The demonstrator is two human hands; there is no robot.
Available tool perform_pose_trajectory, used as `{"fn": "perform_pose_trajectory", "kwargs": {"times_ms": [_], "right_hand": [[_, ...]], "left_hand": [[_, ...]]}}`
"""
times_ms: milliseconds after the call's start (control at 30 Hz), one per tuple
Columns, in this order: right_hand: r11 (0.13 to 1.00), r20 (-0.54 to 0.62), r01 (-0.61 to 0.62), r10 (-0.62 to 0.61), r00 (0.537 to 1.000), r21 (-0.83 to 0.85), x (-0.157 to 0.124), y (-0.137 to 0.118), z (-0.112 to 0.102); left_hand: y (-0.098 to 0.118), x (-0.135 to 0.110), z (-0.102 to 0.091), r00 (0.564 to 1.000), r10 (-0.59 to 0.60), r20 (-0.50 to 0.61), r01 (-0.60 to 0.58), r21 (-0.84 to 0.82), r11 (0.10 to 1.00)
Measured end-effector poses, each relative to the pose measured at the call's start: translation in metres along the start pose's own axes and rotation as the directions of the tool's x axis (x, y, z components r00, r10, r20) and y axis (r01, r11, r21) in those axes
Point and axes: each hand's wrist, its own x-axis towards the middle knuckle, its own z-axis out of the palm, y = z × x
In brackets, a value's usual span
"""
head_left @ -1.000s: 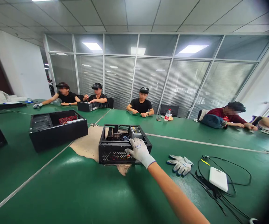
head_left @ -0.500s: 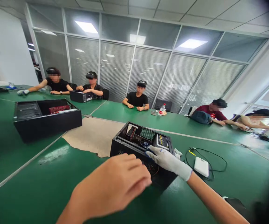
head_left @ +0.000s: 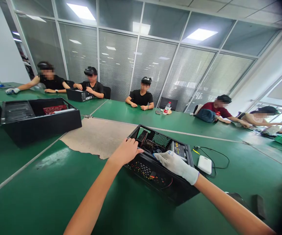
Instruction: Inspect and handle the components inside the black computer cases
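A small black open-topped computer case [head_left: 155, 174] lies on the green table [head_left: 45, 195], turned at an angle, its inner parts and wiring showing. My bare left hand [head_left: 126, 150] grips the case's near left top edge, fingers curled over the rim. My right hand [head_left: 173, 163], in a white work glove, rests on the near top edge further right, its fingers closed over the rim.
A larger black open case [head_left: 38, 119] stands at the left. A tan mat [head_left: 99, 137] lies behind the small case. A white box with black cables [head_left: 204, 164] lies to the right. Several people sit along the far side of the table.
The case has been pulled nearer and turned. My left hand came in and took hold of its left edge. The camera view swung left, and the loose gloves are out of sight.
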Motion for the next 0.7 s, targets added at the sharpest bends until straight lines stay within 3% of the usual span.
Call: {"fn": "perform_pose_trajectory", "kwargs": {"times_ms": [200,333,500,600,700], "right_hand": [[0.985,0.025,-0.056,0.053,0.998,0.165,-0.013,0.01,-0.028],[0.983,0.114,-0.004,-0.017,0.993,0.181,-0.018,0.008,-0.039],[0.983,0.247,0.106,-0.142,0.959,0.151,-0.02,0.012,-0.014],[0.915,0.341,0.142,-0.279,0.898,0.377,-0.008,0.019,0.002],[0.781,0.47,-0.049,-0.324,0.821,0.623,0.007,0.017,0.013]], "left_hand": [[0.015,0.002,-0.022,0.999,0.03,-0.042,-0.028,0.046,0.999],[0.028,-0.014,-0.04,0.998,0.023,0.051,-0.025,0.038,0.999],[0.05,-0.038,-0.069,0.929,0.089,0.358,-0.077,-0.046,0.996],[0.056,-0.039,-0.078,0.911,0.034,0.41,0.009,-0.103,0.995],[0.046,-0.03,-0.075,0.926,0.018,0.377,0.075,-0.232,0.97]]}}
